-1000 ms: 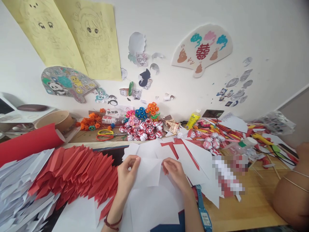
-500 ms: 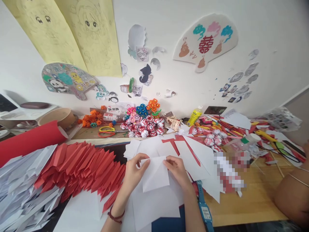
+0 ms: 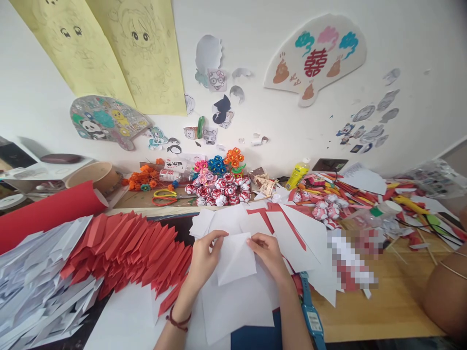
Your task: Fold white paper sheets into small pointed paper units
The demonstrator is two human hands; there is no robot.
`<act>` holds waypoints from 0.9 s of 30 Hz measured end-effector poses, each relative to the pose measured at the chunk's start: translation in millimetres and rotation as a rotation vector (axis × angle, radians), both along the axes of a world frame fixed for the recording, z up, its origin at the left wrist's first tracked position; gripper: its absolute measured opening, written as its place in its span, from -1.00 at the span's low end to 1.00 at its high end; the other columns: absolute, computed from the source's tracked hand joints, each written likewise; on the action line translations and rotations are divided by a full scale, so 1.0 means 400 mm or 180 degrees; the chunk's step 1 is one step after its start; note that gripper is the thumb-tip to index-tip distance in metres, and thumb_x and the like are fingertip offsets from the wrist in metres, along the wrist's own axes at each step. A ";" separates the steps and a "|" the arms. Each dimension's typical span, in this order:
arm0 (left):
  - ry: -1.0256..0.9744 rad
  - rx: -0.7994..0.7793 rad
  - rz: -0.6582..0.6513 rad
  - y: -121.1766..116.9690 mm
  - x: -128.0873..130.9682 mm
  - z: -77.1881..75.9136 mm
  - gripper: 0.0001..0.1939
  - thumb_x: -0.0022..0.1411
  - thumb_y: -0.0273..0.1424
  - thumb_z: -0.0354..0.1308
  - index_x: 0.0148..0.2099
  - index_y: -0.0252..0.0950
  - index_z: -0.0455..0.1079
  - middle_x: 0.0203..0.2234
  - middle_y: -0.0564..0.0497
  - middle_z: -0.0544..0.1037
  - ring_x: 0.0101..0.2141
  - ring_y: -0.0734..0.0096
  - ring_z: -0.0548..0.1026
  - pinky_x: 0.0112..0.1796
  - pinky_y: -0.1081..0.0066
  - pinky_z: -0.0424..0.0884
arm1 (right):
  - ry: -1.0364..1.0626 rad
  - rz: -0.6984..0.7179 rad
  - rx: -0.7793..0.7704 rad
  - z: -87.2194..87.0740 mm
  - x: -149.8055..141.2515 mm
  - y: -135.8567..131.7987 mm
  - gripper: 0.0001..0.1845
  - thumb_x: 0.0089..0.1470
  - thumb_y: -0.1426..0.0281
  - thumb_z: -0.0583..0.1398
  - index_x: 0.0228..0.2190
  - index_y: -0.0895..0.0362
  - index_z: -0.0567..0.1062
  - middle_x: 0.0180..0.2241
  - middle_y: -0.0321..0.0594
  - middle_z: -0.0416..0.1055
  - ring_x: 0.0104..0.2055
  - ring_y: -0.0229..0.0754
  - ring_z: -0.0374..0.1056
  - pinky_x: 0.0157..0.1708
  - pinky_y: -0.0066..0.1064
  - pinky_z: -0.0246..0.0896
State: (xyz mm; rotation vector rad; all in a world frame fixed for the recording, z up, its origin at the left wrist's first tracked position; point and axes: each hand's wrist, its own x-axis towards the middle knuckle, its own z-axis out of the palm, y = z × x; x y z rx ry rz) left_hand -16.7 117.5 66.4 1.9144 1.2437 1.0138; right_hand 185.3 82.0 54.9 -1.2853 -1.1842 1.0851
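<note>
A small white sheet of paper (image 3: 238,262) with a diagonal crease hangs tilted between my hands. My left hand (image 3: 205,256) pinches its upper left corner between thumb and forefinger. At the upper right corner, my right hand (image 3: 269,252) has thumb and fingertips closed on the edge. Beneath it lies a larger white sheet (image 3: 239,308). A pile of folded red paper pieces (image 3: 127,250) spreads to the left of my left hand, with folded white paper pieces (image 3: 36,279) beyond it. More white sheets (image 3: 297,236) lie beyond my right hand, mixed with red paper.
Red-and-white paper flowers (image 3: 222,192) and scissors (image 3: 168,196) lie at the back. A red paper roll (image 3: 54,214) stands left. A yellow bottle (image 3: 297,175) leans on the wall. Paper strips and a clear plastic bottle (image 3: 379,214) clutter the right. Another person's arm (image 3: 447,296) rests at the right edge.
The small sheet has shifted slightly right and turned a little, its diagonal crease now facing me. My left hand has moved right with it. Both hands keep hold of its corners.
</note>
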 end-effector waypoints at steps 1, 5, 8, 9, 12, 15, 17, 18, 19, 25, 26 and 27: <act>-0.0020 0.0072 -0.0019 -0.001 -0.002 0.000 -0.72 0.33 -0.38 -0.07 -0.13 -0.22 0.48 -0.22 0.00 0.60 -0.28 0.37 0.51 -0.26 0.44 0.35 | 0.0037 -0.0062 -0.0003 -0.003 0.002 0.001 -0.64 0.00 0.13 0.27 -0.57 0.16 0.44 -0.54 -0.30 0.29 -0.44 -0.23 0.17 -0.42 -0.41 0.05; -0.0036 0.0299 -0.0233 -0.004 -0.009 -0.011 -0.64 0.33 -0.47 -0.13 0.08 -0.18 0.36 -0.04 -0.06 0.49 -0.13 0.36 0.47 -0.13 0.36 0.38 | 0.0171 -0.0400 0.0054 -0.015 0.012 0.004 -0.62 -0.01 0.13 0.28 -0.60 0.15 0.37 -0.59 -0.34 0.18 -0.48 -0.27 0.09 -0.46 -0.42 -0.02; 0.0085 0.0461 -0.0451 -0.005 -0.010 -0.019 -0.59 0.32 -0.49 -0.08 0.16 -0.14 0.29 0.05 -0.08 0.43 -0.04 0.31 0.43 -0.02 0.25 0.37 | 0.0345 -0.0608 0.0057 -0.021 0.017 0.004 -0.58 -0.04 0.11 0.29 -0.63 0.13 0.32 -0.60 -0.36 0.14 -0.50 -0.28 0.05 -0.49 -0.42 -0.06; 0.0133 0.0530 -0.0521 -0.006 -0.010 -0.021 -0.59 0.31 -0.49 -0.07 0.16 -0.13 0.30 0.06 -0.09 0.42 0.00 0.28 0.41 0.01 0.21 0.34 | 0.0409 -0.0659 0.0040 -0.022 0.019 0.003 -0.57 -0.05 0.10 0.29 -0.64 0.13 0.30 -0.61 -0.36 0.14 -0.51 -0.29 0.04 -0.50 -0.42 -0.06; 0.0238 0.0638 -0.0713 -0.009 -0.008 -0.019 -0.59 0.31 -0.53 -0.09 0.14 -0.13 0.33 0.06 -0.09 0.42 0.07 0.22 0.35 0.06 0.13 0.30 | 0.0538 -0.0776 0.0024 -0.025 0.024 -0.001 -0.54 -0.06 0.08 0.29 -0.65 0.12 0.26 -0.61 -0.37 0.11 -0.51 -0.28 0.03 -0.50 -0.43 -0.05; 0.0282 0.0614 -0.0809 -0.012 -0.005 -0.015 -0.53 0.27 -0.59 -0.08 0.15 -0.12 0.32 0.07 -0.07 0.40 0.07 0.23 0.33 0.07 0.13 0.28 | 0.0617 -0.0837 0.0017 -0.027 0.030 -0.003 -0.53 -0.05 0.09 0.29 -0.65 0.11 0.24 -0.61 -0.37 0.08 -0.51 -0.28 0.01 -0.51 -0.44 -0.07; 0.0293 0.0624 -0.0847 -0.013 -0.004 -0.011 -0.50 0.23 -0.61 -0.04 0.15 -0.11 0.31 0.08 -0.06 0.39 0.08 0.22 0.32 0.07 0.14 0.26 | 0.0672 -0.0837 -0.0001 -0.029 0.033 -0.003 -0.53 -0.06 0.10 0.30 -0.65 0.12 0.24 -0.61 -0.38 0.08 -0.51 -0.29 0.01 -0.51 -0.44 -0.08; 0.0301 0.0638 -0.0866 -0.013 -0.003 -0.008 -0.50 0.22 -0.61 -0.03 0.14 -0.10 0.32 0.09 -0.05 0.39 0.08 0.21 0.31 0.07 0.14 0.26 | 0.0695 -0.0838 -0.0007 -0.030 0.034 -0.002 -0.54 -0.06 0.11 0.31 -0.65 0.12 0.24 -0.60 -0.38 0.08 -0.51 -0.29 0.00 -0.51 -0.45 -0.08; 0.0316 0.0658 -0.0881 -0.013 -0.003 -0.006 -0.50 0.21 -0.62 -0.02 0.13 -0.10 0.33 0.09 -0.04 0.38 0.08 0.21 0.31 0.07 0.15 0.26 | 0.0716 -0.0845 -0.0007 -0.032 0.035 -0.002 -0.54 -0.06 0.12 0.31 -0.65 0.12 0.25 -0.60 -0.38 0.09 -0.51 -0.30 0.00 -0.51 -0.45 -0.09; 0.0477 0.0799 -0.0943 -0.019 -0.011 0.009 -0.52 0.25 -0.61 -0.09 0.10 -0.09 0.34 0.09 -0.03 0.39 0.07 0.22 0.32 0.07 0.13 0.22 | 0.0804 -0.0888 0.0087 -0.044 0.041 0.000 -0.57 -0.05 0.16 0.31 -0.64 0.13 0.25 -0.59 -0.39 0.08 -0.50 -0.31 0.00 -0.51 -0.46 -0.09; 0.0490 0.0815 -0.0952 -0.020 -0.012 0.011 -0.52 0.24 -0.61 -0.09 0.11 -0.09 0.34 0.09 -0.02 0.39 0.07 0.22 0.32 0.07 0.13 0.21 | 0.0807 -0.0892 0.0104 -0.045 0.041 0.001 -0.56 -0.04 0.17 0.31 -0.64 0.13 0.24 -0.59 -0.39 0.08 -0.50 -0.31 0.00 -0.51 -0.46 -0.09; 0.0502 0.0833 -0.0952 -0.022 -0.012 0.012 -0.52 0.23 -0.61 -0.07 0.12 -0.09 0.33 0.09 -0.03 0.39 0.07 0.21 0.31 0.06 0.14 0.21 | 0.0800 -0.0894 0.0119 -0.046 0.042 0.001 -0.56 -0.04 0.17 0.31 -0.64 0.13 0.23 -0.59 -0.40 0.07 -0.50 -0.31 0.00 -0.51 -0.46 -0.09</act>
